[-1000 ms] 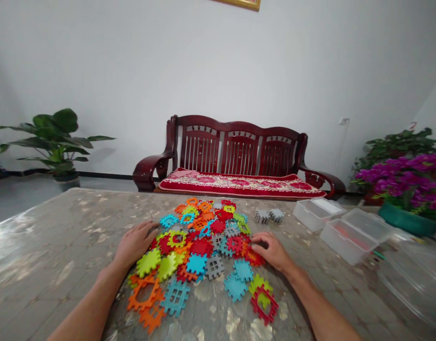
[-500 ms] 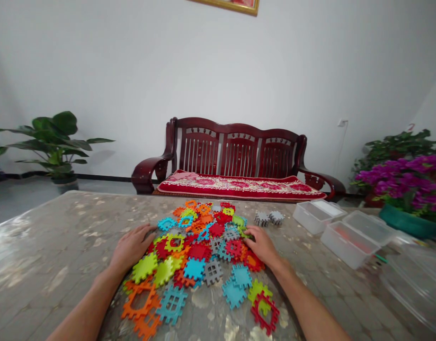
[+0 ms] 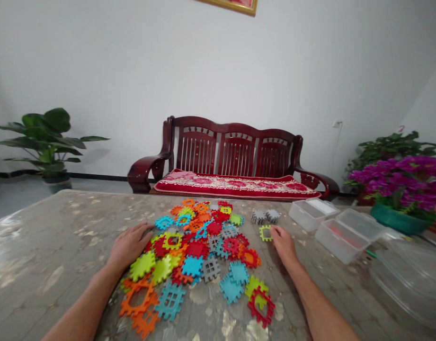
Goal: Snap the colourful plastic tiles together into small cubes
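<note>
A heap of notched plastic building tiles in red, orange, blue, lime and grey (image 3: 198, 251) spreads over the table. Flat at the heap's left edge lies my left hand (image 3: 130, 241), fingers stretched out and holding nothing. My right hand (image 3: 283, 240) is to the right of the heap, its fingers closed on the edge of a lime square-frame tile (image 3: 265, 233). Just beyond that tile stand two small stacks of grey tiles (image 3: 266, 216). Nearer to me are a red tile with an opening (image 3: 261, 307) and two blue tiles (image 3: 233, 287).
Two clear plastic boxes (image 3: 340, 241) and clear lids (image 3: 409, 279) lie at the right. Behind them stands a green pot of purple flowers (image 3: 398, 218). A wooden bench (image 3: 235, 149) is beyond the table (image 3: 61, 246), and a leafy plant (image 3: 49, 142) stands far left.
My right hand has moved right from the heap's edge, bringing the lime square-frame tile out beside the grey stacks. My left hand stays at the heap's left edge. The view has shifted slightly.
</note>
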`<state>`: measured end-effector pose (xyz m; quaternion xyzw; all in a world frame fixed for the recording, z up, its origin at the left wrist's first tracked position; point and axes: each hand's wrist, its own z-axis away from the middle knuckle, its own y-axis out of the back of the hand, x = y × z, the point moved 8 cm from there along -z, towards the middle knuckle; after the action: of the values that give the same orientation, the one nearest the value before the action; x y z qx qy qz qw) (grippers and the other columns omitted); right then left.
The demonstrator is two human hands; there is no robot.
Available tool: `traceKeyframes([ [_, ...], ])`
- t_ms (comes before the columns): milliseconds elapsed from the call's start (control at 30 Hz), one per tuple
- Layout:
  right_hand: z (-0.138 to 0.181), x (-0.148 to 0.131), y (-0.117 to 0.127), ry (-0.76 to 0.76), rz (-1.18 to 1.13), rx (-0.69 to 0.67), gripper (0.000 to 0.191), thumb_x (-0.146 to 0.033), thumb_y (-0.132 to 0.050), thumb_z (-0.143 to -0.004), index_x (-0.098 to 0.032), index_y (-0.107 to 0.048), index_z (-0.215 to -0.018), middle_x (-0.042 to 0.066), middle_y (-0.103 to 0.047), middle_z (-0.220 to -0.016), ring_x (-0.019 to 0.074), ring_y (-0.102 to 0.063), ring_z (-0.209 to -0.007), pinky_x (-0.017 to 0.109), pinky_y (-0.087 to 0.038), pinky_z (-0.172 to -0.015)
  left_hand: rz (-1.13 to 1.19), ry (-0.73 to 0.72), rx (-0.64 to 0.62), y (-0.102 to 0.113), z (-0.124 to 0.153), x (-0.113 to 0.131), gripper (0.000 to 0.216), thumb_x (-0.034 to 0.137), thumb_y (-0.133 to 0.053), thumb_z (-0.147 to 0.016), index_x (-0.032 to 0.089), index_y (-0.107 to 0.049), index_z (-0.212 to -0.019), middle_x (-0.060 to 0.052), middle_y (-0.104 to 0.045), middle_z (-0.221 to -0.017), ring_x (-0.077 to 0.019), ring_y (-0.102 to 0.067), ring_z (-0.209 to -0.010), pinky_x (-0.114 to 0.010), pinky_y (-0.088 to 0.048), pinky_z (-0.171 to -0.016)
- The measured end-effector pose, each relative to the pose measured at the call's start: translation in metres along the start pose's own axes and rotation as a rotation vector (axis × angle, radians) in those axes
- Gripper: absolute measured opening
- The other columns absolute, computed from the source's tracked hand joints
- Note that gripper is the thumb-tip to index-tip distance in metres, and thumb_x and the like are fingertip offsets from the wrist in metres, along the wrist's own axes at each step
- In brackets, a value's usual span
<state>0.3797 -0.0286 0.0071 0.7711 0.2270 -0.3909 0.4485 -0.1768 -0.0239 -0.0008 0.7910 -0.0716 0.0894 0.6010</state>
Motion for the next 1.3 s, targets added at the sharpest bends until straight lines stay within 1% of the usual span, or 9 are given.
traceKeyframes([
  [67,-0.004,0.005,0.009,0.038,0.128,0.063,0.043,-0.039,-0.049,-0.078,-0.016,-0.074,-0.104,0.013,-0.075,-0.105,0.0264,-0.07,-0.091,0.038,-0.053,-0.085,0.004,-0.001,0.003,0.0,0.0,-0.001,0.056,0.047,-0.033,-0.093,0.024,-0.07,-0.128,-0.009,-0.064,-0.141,-0.0296,-0.058,-0.131,-0.045,-0.04,-0.113],
  [133,-0.005,0.009,0.01,0.045,0.218,0.07,0.044,-0.03,-0.051,-0.076,-0.015,-0.072,-0.111,0.013,-0.074,-0.111,0.0251,-0.07,-0.093,0.037,-0.052,-0.088,0.014,-0.006,0.014,0.0,0.0,-0.001,0.055,0.047,-0.034,-0.092,0.024,-0.07,-0.127,-0.008,-0.065,-0.14,-0.0299,-0.059,-0.13,-0.045,-0.041,-0.113],
  [267,-0.004,0.009,0.0,0.081,0.298,-0.016,0.047,-0.028,-0.057,-0.077,-0.017,-0.069,-0.121,0.011,-0.074,-0.115,0.0244,-0.069,-0.097,0.035,-0.052,-0.089,0.03,-0.011,0.028,0.0,-0.001,-0.003,0.054,0.047,-0.036,-0.092,0.025,-0.071,-0.127,-0.007,-0.066,-0.138,-0.0299,-0.06,-0.128,-0.045,-0.042,-0.112],
  [467,0.0,0.002,-0.012,0.231,0.383,-0.169,0.058,-0.027,-0.067,-0.07,-0.02,-0.066,-0.127,0.009,-0.07,-0.126,0.027,-0.063,-0.117,0.041,-0.044,-0.105,0.026,-0.004,0.012,-0.004,-0.002,-0.007,0.056,0.049,-0.035,-0.092,0.025,-0.069,-0.129,-0.008,-0.064,-0.141,-0.0315,-0.059,-0.129,-0.047,-0.041,-0.113],
  [567,0.001,0.002,-0.012,0.22,0.387,-0.194,0.057,-0.026,-0.065,-0.072,-0.02,-0.065,-0.129,0.008,-0.071,-0.125,0.0262,-0.062,-0.118,0.04,-0.045,-0.105,0.035,-0.013,0.017,-0.005,-0.002,-0.008,0.057,0.05,-0.034,-0.092,0.024,-0.069,-0.128,-0.009,-0.063,-0.141,-0.0319,-0.059,-0.129,-0.048,-0.042,-0.112],
  [733,0.007,-0.008,-0.008,0.225,0.446,-0.165,0.051,-0.029,-0.064,-0.079,-0.018,-0.065,-0.129,0.009,-0.071,-0.124,0.0265,-0.063,-0.115,0.038,-0.047,-0.101,0.043,-0.016,0.024,-0.005,-0.003,-0.01,0.056,0.051,-0.035,-0.092,0.025,-0.071,-0.126,-0.008,-0.065,-0.139,-0.0308,-0.06,-0.128,-0.046,-0.042,-0.112],
  [1033,0.022,-0.033,-0.015,0.321,0.609,-0.183,0.036,-0.038,-0.061,-0.087,-0.021,-0.073,-0.117,0.008,-0.073,-0.12,0.0263,-0.063,-0.111,0.037,-0.046,-0.099,0.019,-0.014,-0.019,-0.006,-0.002,-0.007,0.06,0.05,-0.03,-0.093,0.022,-0.067,-0.131,-0.011,-0.061,-0.143,-0.031,-0.057,-0.132,-0.047,-0.04,-0.114],
  [1200,0.02,-0.034,-0.013,0.26,0.624,-0.158,0.037,-0.042,-0.059,-0.089,-0.024,-0.072,-0.118,0.007,-0.075,-0.115,0.0257,-0.064,-0.11,0.035,-0.047,-0.097,0.012,0.004,-0.009,-0.005,-0.002,-0.008,0.058,0.049,-0.031,-0.093,0.024,-0.068,-0.13,-0.008,-0.062,-0.143,-0.03,-0.057,-0.132,-0.046,-0.04,-0.113],
  [1300,0.019,-0.035,-0.012,0.265,0.601,-0.158,0.038,-0.037,-0.062,-0.085,-0.025,-0.071,-0.12,0.007,-0.074,-0.118,0.0255,-0.064,-0.111,0.035,-0.046,-0.098,0.021,-0.005,-0.008,-0.004,-0.002,-0.007,0.057,0.05,-0.032,-0.093,0.024,-0.068,-0.13,-0.008,-0.062,-0.143,-0.0303,-0.057,-0.131,-0.046,-0.041,-0.113],
])
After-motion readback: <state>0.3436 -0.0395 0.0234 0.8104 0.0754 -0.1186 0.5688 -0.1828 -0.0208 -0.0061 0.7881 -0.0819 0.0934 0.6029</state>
